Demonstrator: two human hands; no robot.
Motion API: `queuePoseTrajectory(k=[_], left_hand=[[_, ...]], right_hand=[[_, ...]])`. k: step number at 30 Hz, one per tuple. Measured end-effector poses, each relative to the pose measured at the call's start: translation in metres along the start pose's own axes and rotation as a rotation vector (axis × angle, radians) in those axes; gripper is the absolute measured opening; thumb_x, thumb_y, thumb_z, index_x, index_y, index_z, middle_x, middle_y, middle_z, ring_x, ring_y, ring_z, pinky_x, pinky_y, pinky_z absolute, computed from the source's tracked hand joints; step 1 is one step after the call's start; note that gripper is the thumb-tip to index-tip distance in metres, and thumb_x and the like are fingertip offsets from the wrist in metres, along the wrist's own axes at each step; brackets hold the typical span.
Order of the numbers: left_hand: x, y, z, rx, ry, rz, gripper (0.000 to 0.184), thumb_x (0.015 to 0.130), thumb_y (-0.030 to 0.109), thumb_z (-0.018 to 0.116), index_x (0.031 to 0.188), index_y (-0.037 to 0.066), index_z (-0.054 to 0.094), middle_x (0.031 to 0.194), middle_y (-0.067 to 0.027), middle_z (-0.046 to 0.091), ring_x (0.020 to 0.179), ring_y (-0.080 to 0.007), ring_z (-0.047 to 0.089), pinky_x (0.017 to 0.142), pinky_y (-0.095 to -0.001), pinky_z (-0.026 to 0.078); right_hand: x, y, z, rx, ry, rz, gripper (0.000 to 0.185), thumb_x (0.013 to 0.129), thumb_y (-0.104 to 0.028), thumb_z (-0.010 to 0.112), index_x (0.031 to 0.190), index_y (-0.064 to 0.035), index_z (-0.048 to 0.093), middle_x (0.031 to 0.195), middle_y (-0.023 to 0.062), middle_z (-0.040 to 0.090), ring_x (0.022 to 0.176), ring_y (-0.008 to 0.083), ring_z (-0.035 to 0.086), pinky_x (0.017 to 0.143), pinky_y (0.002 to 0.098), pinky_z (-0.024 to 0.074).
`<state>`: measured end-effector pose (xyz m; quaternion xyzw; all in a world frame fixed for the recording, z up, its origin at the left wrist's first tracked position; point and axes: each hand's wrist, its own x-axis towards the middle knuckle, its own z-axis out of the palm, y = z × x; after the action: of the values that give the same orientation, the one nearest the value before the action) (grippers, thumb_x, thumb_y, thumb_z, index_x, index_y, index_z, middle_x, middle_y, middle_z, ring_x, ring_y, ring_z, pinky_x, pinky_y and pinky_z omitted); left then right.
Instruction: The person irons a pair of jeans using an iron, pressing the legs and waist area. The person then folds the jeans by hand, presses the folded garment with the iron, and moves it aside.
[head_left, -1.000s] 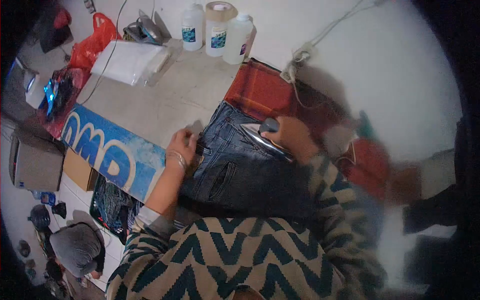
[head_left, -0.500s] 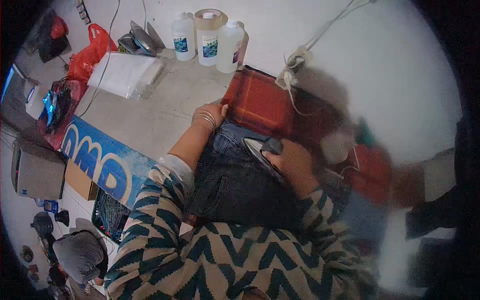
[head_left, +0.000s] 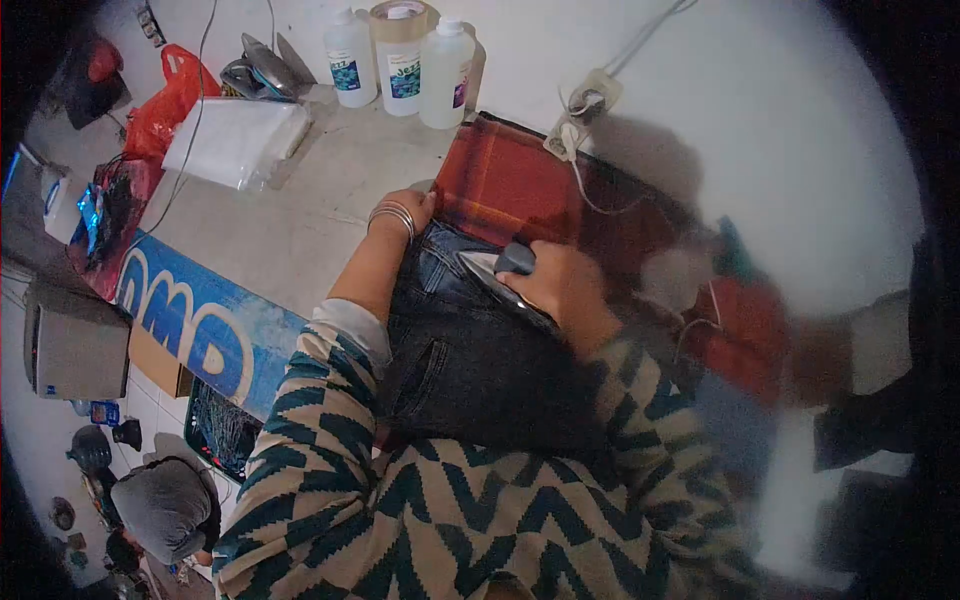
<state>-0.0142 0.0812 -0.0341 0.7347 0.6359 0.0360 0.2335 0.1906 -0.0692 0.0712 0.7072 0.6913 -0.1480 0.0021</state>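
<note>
Dark denim jeans lie over a red plaid cloth on the table. My right hand is closed round the dark handle of a clothes iron. The iron's pale nose rests on the upper part of the jeans and points toward the waistband. At the waistband's left corner, beside the plaid cloth, my left hand has its fingers curled in and pinches the edge of the jeans. Its fingertips are partly hidden.
Three white bottles stand by the wall, one inside a tape roll. A power strip with cords hangs above the cloth. Clear plastic bags and another iron lie at the far left. A person is low at the left.
The iron has shifted slightly left and up over the jeans with my right hand. My left hand stays at the waistband corner. The whole view has shifted a little.
</note>
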Motion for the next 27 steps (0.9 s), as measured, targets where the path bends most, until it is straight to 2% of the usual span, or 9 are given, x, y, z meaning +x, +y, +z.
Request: queuePoseTrajectory(k=[3,6,9,15,17,20,23,25,27], left_hand=[[0.010,-0.003,0.007,0.052,0.001,-0.003,0.051,0.094,0.044,0.034,0.110,0.007,0.065,0.115,-0.0214,0.060,0.110,-0.0363,0.056,0.097,-0.0446,0.042],[0.006,-0.002,0.006,0.038,0.020,-0.013,0.051,0.095,0.044,0.034,0.111,0.007,0.065,0.116,-0.0214,0.059,0.111,-0.0367,0.055,0.097,-0.0449,0.042],[0.008,-0.006,0.010,0.019,0.036,-0.021,0.051,0.094,0.044,0.034,0.111,0.006,0.064,0.116,-0.0217,0.059,0.110,-0.0372,0.055,0.097,-0.0452,0.042],[0.010,-0.011,0.016,0.010,0.074,-0.037,0.051,0.094,0.045,0.035,0.111,0.006,0.064,0.114,-0.0212,0.060,0.109,-0.0375,0.056,0.096,-0.0453,0.042],[0.004,-0.006,0.013,0.000,0.077,-0.048,0.052,0.094,0.045,0.035,0.111,0.005,0.063,0.114,-0.0211,0.060,0.108,-0.0374,0.056,0.096,-0.0453,0.042],[0.000,-0.003,0.008,0.024,0.069,-0.048,0.053,0.094,0.045,0.034,0.113,0.005,0.063,0.116,-0.0210,0.059,0.110,-0.0371,0.055,0.096,-0.0454,0.042],[-0.002,0.002,0.004,0.044,0.056,-0.045,0.053,0.094,0.045,0.032,0.114,0.006,0.062,0.117,-0.0216,0.058,0.112,-0.0377,0.054,0.097,-0.0452,0.042],[-0.003,0.004,0.005,0.040,0.047,-0.043,0.054,0.095,0.045,0.032,0.114,0.005,0.062,0.117,-0.0218,0.058,0.112,-0.0377,0.054,0.097,-0.0449,0.041],[0.006,-0.005,0.012,0.047,0.087,-0.037,0.055,0.095,0.045,0.031,0.113,0.004,0.063,0.116,-0.0226,0.058,0.112,-0.0378,0.054,0.098,-0.0445,0.041]], right_hand=[[0.007,-0.006,0.000,0.031,-0.004,0.070,0.052,0.076,-0.048,0.066,0.103,-0.0027,0.064,0.101,0.0181,0.066,0.095,0.0331,0.063,0.082,0.0413,0.0489],[0.017,-0.007,-0.001,0.064,0.058,0.068,0.053,0.077,-0.047,0.066,0.104,-0.0024,0.064,0.102,0.0188,0.065,0.095,0.0332,0.063,0.083,0.0413,0.0486],[0.009,0.001,-0.002,0.075,0.027,0.063,0.054,0.077,-0.048,0.066,0.105,-0.0021,0.063,0.102,0.0193,0.065,0.096,0.0334,0.062,0.082,0.0414,0.0487],[-0.094,0.075,-0.011,-0.025,-0.092,0.351,0.066,0.075,-0.056,0.066,0.112,-0.0017,0.061,0.106,0.0191,0.064,0.097,0.0342,0.062,0.083,0.0439,0.0476],[-0.128,0.115,0.013,-0.089,0.014,0.417,0.059,0.073,-0.052,0.070,0.107,-0.0033,0.064,0.096,0.0183,0.066,0.090,0.0315,0.065,0.076,0.0414,0.0513],[-0.157,0.120,0.012,-0.129,-0.014,0.451,0.059,0.072,-0.053,0.070,0.104,-0.0042,0.064,0.092,0.0182,0.066,0.086,0.0328,0.066,0.073,0.0425,0.0513],[-0.136,0.112,0.011,-0.089,0.054,0.445,0.057,0.072,-0.054,0.070,0.100,-0.0049,0.064,0.090,0.0172,0.066,0.084,0.0335,0.066,0.073,0.0428,0.0509],[-0.105,0.116,0.018,-0.102,0.208,0.392,0.055,0.072,-0.054,0.070,0.095,-0.0047,0.064,0.090,0.0165,0.066,0.084,0.0332,0.065,0.073,0.0434,0.0507],[-0.084,0.110,0.010,-0.065,0.252,0.394,0.055,0.072,-0.054,0.070,0.096,-0.0050,0.065,0.091,0.0159,0.067,0.085,0.0330,0.065,0.073,0.0435,0.0508]])
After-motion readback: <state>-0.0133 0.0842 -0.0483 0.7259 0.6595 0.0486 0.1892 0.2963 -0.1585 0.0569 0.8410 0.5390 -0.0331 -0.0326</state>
